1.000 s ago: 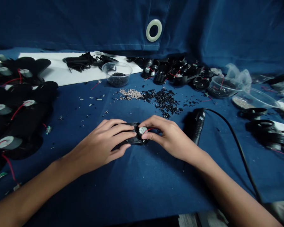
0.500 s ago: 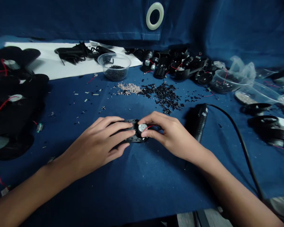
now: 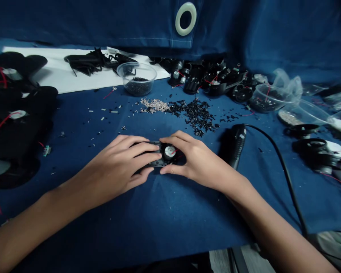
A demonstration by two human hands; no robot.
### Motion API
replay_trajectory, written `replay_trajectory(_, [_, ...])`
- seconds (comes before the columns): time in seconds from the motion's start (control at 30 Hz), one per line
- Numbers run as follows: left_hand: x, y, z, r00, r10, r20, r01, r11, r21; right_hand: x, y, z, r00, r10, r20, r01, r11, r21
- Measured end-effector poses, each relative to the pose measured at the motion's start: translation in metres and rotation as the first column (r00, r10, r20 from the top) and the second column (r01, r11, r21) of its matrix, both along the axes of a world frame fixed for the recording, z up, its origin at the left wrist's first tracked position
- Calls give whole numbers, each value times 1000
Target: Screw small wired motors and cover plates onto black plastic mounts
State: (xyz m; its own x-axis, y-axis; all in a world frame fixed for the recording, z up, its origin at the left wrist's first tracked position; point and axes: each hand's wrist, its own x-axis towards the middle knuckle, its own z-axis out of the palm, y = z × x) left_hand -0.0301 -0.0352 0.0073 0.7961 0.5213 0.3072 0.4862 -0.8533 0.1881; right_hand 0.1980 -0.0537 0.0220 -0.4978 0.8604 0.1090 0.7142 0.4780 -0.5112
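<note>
A small black plastic housing [image 3: 158,162] lies on the blue cloth between my hands. At its right end sits a round motor [image 3: 169,151] with a whitish face and a red wire. My left hand [image 3: 127,157] is wrapped over the housing's left part, its fingertips resting on it and hiding much of it. From the right, my right hand [image 3: 191,155] grips the right end, index finger on the far edge and thumb on the near edge, around the motor. Beyond the hands lie a heap of silver screws [image 3: 155,105] and a heap of black screws [image 3: 200,115].
A corded electric screwdriver [image 3: 238,144] lies to the right. A clear tub [image 3: 138,79] of tiny black parts stands behind the screws. Black housings with red wires [image 3: 19,129] are stacked at left. More black parts [image 3: 210,76] and plastic containers [image 3: 272,96] line the back right.
My right thumb and fingers have moved off the motor's face to the housing's edges. My left hand stays on the housing. The whole view has shifted slightly.
</note>
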Motion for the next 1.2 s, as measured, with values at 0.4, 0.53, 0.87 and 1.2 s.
replay_trajectory(0.4, [37, 27, 28, 984, -157, -88, 142, 978, -153, 2, -3, 1, 999, -3, 42, 1, 999, 48])
replay_trajectory(0.53, [36, 30, 37, 992, -89, -93, 69, 978, -197, 18, -14, 8, 987, -149, -59, 157, 976, 152])
replay_trajectory(0.87, [31, -20, 32, 789, 586, -182, -600, 799, -31, 92, -20, 15, 389, -792, 470, 819, 531, 217])
replay_trajectory(1.2, [26, -12, 43, 930, 319, -185, -307, 948, 90, 117, -4, -19, 456, -888, 57, 867, 429, -254])
